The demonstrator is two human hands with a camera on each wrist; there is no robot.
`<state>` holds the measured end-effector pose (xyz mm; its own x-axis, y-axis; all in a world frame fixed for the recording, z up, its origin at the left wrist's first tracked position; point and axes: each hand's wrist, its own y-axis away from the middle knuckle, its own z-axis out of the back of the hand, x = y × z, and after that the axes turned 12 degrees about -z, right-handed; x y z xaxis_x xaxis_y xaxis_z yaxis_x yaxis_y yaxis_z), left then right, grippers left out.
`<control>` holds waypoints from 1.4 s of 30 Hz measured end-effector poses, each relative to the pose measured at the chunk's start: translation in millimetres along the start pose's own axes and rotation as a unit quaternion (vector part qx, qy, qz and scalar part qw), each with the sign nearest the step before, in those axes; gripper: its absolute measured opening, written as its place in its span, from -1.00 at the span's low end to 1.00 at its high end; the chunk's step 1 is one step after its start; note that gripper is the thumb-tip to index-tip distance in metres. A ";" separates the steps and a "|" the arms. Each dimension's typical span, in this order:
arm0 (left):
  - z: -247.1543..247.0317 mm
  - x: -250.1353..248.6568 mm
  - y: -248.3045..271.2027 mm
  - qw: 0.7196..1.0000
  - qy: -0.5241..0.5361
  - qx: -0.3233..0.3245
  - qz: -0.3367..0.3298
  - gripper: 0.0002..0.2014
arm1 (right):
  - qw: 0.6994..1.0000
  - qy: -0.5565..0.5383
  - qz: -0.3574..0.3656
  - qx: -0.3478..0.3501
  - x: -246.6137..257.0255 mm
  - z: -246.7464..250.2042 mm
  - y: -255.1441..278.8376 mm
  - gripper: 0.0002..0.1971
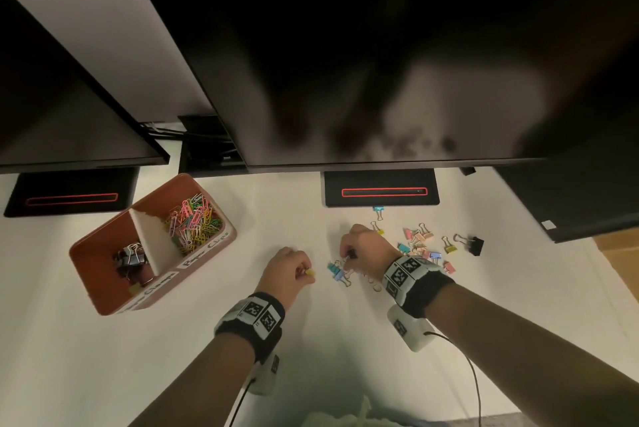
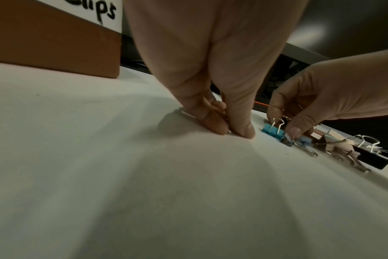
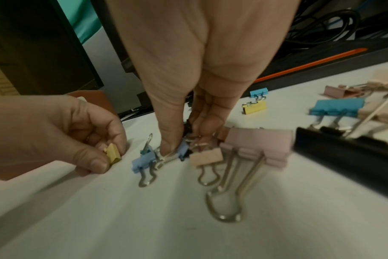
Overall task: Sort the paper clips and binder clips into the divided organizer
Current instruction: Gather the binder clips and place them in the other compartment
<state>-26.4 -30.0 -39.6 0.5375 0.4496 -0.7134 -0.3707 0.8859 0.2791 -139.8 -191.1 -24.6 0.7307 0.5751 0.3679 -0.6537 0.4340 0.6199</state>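
Head view: the left hand (image 1: 288, 269) is seen low over the white tabletop (image 1: 173, 357), its fingers curled round a small yellow clip (image 1: 310, 273), which is pinched between thumb and fingertips. In the right wrist view the same yellow clip (image 3: 113, 153) is shown at the tabletop, held by the left hand (image 3: 55, 136). The right hand (image 1: 363, 250) is lowered onto a cluster of binder clips, and a small black clip (image 3: 188, 128) is pinched in its fingers (image 3: 171, 136), with a blue clip (image 3: 144, 162) and a pink clip (image 3: 257, 146) just beside them. More binder clips (image 1: 423, 243) are scattered to the right, and a large black clip (image 1: 475, 244) lies at their far edge. The brown organizer (image 1: 114, 302) is set well to the left; paper clips (image 1: 193, 222) are heaped in its far compartment and binder clips are piled in its near one (image 1: 129, 259).
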 end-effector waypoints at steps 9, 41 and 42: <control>6.2 -4.7 -0.5 1.000 0.012 0.017 -0.012 -0.78 | 0.999 -0.019 0.016 -0.021 -10.5 9.2 5.9 -0.72; 10.7 10.2 9.0 0.999 -0.010 0.023 -0.037 -0.94 | 0.996 0.072 -0.038 0.033 6.7 -0.5 10.1 -0.85; 11.7 10.7 10.7 0.999 -0.006 0.022 -0.036 -0.93 | 0.996 0.075 -0.039 0.033 7.3 -0.5 9.7 -0.86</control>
<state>-15.8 -14.4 -36.7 0.5711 0.3861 -0.7244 -0.2978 0.9198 0.2554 -140.9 -182.3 -16.3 0.7376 0.6408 0.2129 -0.5786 0.4372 0.6885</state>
